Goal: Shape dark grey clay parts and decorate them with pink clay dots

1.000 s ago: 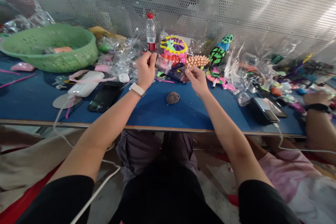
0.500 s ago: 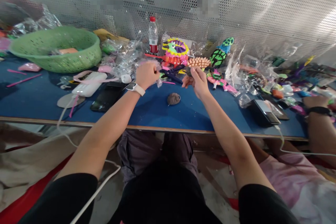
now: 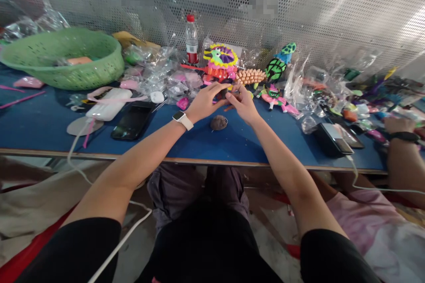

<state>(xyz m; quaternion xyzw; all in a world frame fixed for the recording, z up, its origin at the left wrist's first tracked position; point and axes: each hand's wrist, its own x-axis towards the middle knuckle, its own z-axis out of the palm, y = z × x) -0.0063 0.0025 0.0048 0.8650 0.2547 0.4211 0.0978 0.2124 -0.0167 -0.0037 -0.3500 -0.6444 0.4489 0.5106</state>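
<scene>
My left hand [image 3: 206, 101] and my right hand [image 3: 241, 102] meet over the blue table [image 3: 49, 128], fingers pinched together around a small dark piece [image 3: 223, 93] that I cannot name. A brown-grey lump [image 3: 218, 122] lies on the table just below both hands. Behind them stand colourful clay figures: a yellow and purple disc figure [image 3: 220, 56], a spiky orange one [image 3: 250, 77], a green turtle [image 3: 276, 67] and a pink and green figure [image 3: 275, 97]. A white watch sits on my left wrist.
A green basket [image 3: 63, 59] stands back left. A white device [image 3: 108, 104], a black phone [image 3: 131, 123], a water bottle [image 3: 191, 40] and crumpled clear bags [image 3: 159, 75] lie around. Another phone [image 3: 334, 139] and a co-worker's arm [image 3: 403, 150] are at right.
My left hand let go of the clear bag and moved right to join my right hand. Both hands now close on one small piece.
</scene>
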